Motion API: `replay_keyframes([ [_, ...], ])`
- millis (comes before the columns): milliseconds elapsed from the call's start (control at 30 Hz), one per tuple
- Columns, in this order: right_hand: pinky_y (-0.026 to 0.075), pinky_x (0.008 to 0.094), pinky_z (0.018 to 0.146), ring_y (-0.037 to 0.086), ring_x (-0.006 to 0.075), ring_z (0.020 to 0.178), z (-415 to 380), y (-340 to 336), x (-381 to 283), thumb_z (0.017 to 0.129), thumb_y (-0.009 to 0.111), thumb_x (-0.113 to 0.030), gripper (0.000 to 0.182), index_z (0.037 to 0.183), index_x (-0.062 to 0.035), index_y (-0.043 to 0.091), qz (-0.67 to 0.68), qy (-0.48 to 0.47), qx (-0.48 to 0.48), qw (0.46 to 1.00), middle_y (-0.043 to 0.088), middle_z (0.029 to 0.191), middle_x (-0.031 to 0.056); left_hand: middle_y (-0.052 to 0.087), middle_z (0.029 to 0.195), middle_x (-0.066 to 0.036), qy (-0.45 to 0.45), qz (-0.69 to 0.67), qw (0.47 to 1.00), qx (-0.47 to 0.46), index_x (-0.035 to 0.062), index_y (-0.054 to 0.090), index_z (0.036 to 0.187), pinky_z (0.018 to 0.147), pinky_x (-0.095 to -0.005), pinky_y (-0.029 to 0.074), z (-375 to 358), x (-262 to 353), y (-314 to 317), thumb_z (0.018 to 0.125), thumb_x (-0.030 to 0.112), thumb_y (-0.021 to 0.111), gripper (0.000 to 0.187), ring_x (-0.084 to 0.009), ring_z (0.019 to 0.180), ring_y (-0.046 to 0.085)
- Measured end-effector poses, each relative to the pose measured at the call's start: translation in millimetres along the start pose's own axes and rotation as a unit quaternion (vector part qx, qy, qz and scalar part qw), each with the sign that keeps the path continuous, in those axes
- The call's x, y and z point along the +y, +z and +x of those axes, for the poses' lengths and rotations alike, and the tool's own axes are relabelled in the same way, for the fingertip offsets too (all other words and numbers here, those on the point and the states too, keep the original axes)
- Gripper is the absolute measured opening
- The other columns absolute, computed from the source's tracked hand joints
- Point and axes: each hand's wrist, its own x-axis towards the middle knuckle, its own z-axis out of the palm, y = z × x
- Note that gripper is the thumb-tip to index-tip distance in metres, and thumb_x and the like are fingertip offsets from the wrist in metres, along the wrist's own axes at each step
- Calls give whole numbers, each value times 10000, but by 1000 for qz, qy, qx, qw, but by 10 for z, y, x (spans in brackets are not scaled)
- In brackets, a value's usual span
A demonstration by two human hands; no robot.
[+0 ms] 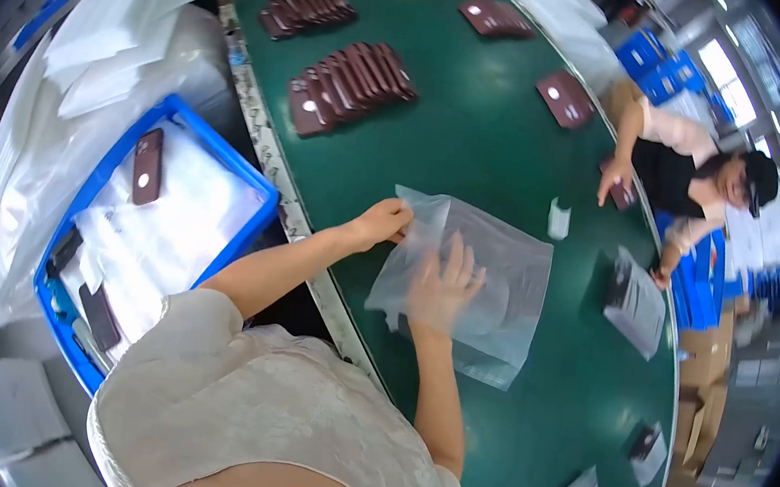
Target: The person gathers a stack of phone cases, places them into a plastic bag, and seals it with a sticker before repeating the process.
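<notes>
A translucent plastic bag (pixel 504 257) lies over the green table in front of me. My left hand (pixel 383 223) pinches the bag at its upper left edge, fingers closed. Seen through the film, my right hand (pixel 446 284) appears to be inside the bag, with its fingers spread apart. The film blurs that hand, and I make out nothing held in it. A small white piece (pixel 558 219) sits on the table just beyond the bag.
Rows of dark red phone-like cases (pixel 356 81) stand farther up the table. At left, a blue bin (pixel 265 200) holds white sheets and a dark red case (pixel 146 168). Bagged packs (pixel 635 305) lie at right, where a co-worker (pixel 678 161) reaches over the table.
</notes>
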Motion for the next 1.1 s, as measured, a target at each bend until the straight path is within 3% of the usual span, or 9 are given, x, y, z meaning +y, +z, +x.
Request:
replay_keyframes([
  [133,260,631,1101,437,354,1346,450,383,-130,855,615,-221,311,1159,-175,659,-30,22,13,999,461,1480,121,653,900,-97,54,90,993,60,17,579,932,698,-356,552,392,307,-436,969,222,570,208,-250,822,657],
  [200,256,639,1099,438,354,1346,596,484,-76,853,617,-220,320,1168,-174,655,-42,29,20,998,458,1482,125,660,954,-147,273,355,876,180,33,610,1016,750,-405,541,541,472,-636,959,186,579,166,-298,825,656],
  [233,251,648,1098,424,369,1356,644,517,-6,842,635,-232,374,1212,-179,640,-45,31,21,998,445,1493,135,660,954,-147,275,354,875,184,33,610,1016,750,-405,541,579,612,-706,959,186,579,166,-298,825,656],
  [300,240,666,1096,397,400,1374,690,566,95,820,670,-256,490,1301,-189,610,-51,39,17,998,419,1513,155,660,1029,-195,379,369,791,307,35,589,1086,804,-458,518,649,873,-834,932,163,588,200,-372,934,649],
  [333,240,666,1096,397,400,1374,702,505,73,820,670,-256,490,1301,-189,610,-51,38,18,998,419,1513,155,660,1029,-195,379,369,791,308,35,589,1086,804,-458,518,716,971,-883,932,163,588,200,-372,934,649],
  [400,238,662,1095,378,402,1379,639,285,20,845,656,-241,512,1347,-182,578,-2,46,6,999,424,1502,160,646,1121,-168,322,478,703,416,42,545,1128,942,-487,438,864,1117,-959,901,196,595,279,-379,1103,582],
  [533,234,644,1102,339,420,1392,283,-46,32,867,659,-241,567,1411,-159,523,62,57,-14,996,408,1508,176,577,1278,-174,144,543,727,396,32,520,1196,1022,-509,359,1188,1216,-1022,901,280,582,390,-372,1249,486],
  [933,257,540,1132,331,427,1394,-767,-422,396,881,662,-109,488,1354,-66,551,113,174,13,978,388,1516,208,434,1371,-255,84,529,686,493,16,464,1285,1103,-527,253,1692,1407,-684,907,394,578,546,-430,1346,353],
  [1100,269,539,1131,346,432,1383,-910,-457,447,878,658,-54,462,1331,-63,569,121,208,42,970,401,1509,203,425,1380,-192,74,522,720,452,46,464,1283,1072,-536,336,1909,1589,-522,884,369,631,540,-424,1310,410],
])
